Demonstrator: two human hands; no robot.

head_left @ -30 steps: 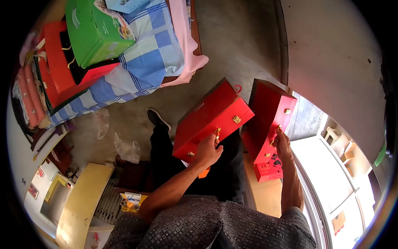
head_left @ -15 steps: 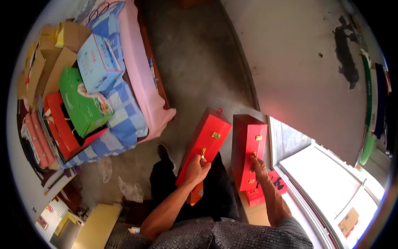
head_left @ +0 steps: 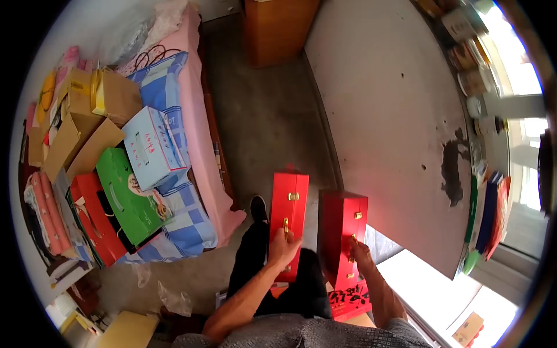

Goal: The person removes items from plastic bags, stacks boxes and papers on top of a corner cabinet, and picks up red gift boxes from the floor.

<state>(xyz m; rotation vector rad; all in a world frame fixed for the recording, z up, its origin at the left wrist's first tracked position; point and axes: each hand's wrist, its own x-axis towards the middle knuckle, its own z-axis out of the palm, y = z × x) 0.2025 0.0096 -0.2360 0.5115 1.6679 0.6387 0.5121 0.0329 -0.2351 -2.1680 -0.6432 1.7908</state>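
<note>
My left hand is closed round the gold handle of a red case, which hangs upright in front of my legs. Gold latches show on its narrow top face. To the right, my right hand grips the handle of a second red case with similar gold latches. The two cases hang side by side with a narrow gap between them. Below the second case lies a red box with black markings.
At the left a bed holds a green box, a light blue box, a red bag and open cardboard boxes. A pale wall bounds the right side. A wooden cabinet stands ahead; plastic bags lie on the floor.
My view has swung toward the cabinet and wall. The left case has turned from a slant to nearly upright in view. Both hands keep their hold on the handles.
</note>
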